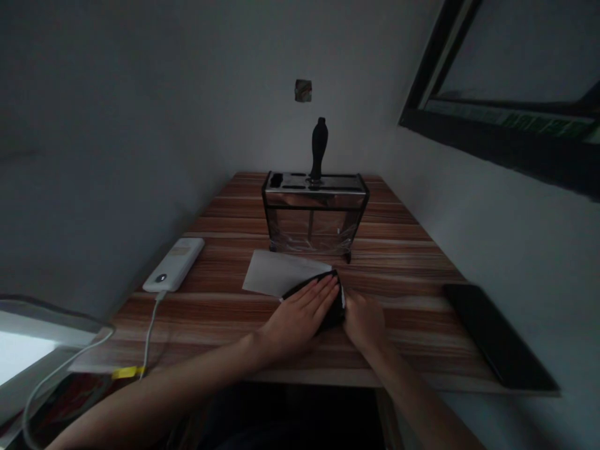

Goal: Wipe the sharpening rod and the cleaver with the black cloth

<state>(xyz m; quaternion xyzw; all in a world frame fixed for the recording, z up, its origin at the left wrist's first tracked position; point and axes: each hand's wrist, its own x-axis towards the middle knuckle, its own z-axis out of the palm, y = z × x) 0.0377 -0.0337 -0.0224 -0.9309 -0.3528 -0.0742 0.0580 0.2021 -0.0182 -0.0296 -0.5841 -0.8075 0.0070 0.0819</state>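
Observation:
My left hand (304,312) lies flat with its fingers stretched out and together, pressing on a flat black item (334,315) whose kind I cannot make out. Most of that item is hidden under the hand. Against its right edge, where a thin pale strip shows, my right hand (364,320) is closed; whatever its fingers hold is hidden. A white sheet of paper (276,272) lies on the table, partly covered by the black item. Just behind the paper stands a clear box (312,228) with a slotted metallic top and an upright black handle (319,147).
On the left of the wood-grain table (407,250) lies a white power bank (175,265) with a white cable (149,331) plugged in. A black flat slab (499,334) rests along the right edge. Walls border the table's left, back and right sides.

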